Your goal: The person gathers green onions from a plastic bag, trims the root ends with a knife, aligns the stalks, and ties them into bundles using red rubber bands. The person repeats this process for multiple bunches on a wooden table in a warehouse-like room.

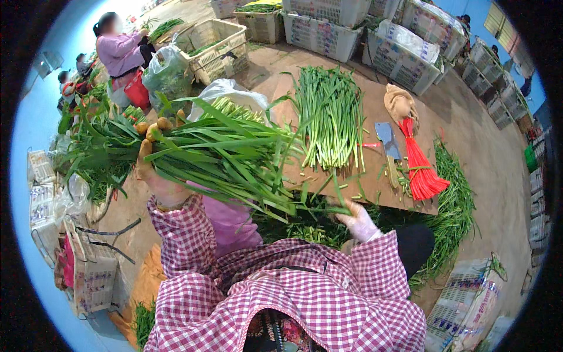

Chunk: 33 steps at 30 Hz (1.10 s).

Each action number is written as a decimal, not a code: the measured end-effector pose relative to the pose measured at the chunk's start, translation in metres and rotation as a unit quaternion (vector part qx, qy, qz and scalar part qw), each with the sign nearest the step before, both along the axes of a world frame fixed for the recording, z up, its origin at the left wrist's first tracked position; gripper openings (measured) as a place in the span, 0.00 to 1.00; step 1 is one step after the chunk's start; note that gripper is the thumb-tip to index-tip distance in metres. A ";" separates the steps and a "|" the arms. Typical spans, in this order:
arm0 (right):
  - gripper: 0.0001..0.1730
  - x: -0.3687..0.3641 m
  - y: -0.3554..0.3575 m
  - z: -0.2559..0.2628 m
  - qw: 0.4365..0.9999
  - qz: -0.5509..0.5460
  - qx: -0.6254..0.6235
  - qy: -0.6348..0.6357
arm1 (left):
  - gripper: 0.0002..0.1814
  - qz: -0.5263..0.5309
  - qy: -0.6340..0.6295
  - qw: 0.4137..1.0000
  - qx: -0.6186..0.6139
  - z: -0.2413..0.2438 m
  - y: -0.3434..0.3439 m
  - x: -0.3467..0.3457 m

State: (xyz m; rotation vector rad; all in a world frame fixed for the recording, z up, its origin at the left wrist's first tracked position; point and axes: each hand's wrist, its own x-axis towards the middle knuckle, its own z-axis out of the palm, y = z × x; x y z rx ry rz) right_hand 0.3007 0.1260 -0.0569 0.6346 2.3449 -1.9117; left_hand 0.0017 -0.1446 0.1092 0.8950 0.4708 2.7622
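My left hand (pixel 159 178), with dirt-stained fingertips, grips a large bunch of leafy green stalks (pixel 228 154), apparently garlic chives. The bunch lies across my lap side, its cut ends fanning right towards the board. Close to the board's front edge, my right hand (pixel 358 220) has its fingers curled around a loose green stalk (pixel 339 193); its fingertips are blurred. On the brown board (pixel 308 185) rests an aligned pile of stalks (pixel 330 119), pale ends towards me. Right of it lie a cleaver (pixel 388 143) with a worn handle and a sheaf of red ties (pixel 420 160).
A tan cloth bundle (pixel 400 103) sits at the ties' top. Stalks heap on the floor at right (pixel 453 193) and left (pixel 101 154). Behind the board stand plastic crates (pixel 323 37) and an open crate (pixel 220 53). A seated person (pixel 118 53) is at far left.
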 end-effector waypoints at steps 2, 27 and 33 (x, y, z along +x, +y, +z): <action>0.26 -0.042 -0.019 0.061 0.985 0.025 -0.123 0.119 | 0.16 -0.018 0.009 1.000 -0.010 -0.001 0.006 0.004; 0.28 -0.118 -0.100 0.005 0.941 0.089 -0.304 0.121 | 0.14 -0.136 0.025 0.987 0.078 -0.007 0.005 0.012; 0.16 -0.050 -0.059 -0.051 0.993 -0.054 -0.098 -0.049 | 0.17 -0.128 0.004 0.987 0.095 0.012 -0.015 0.014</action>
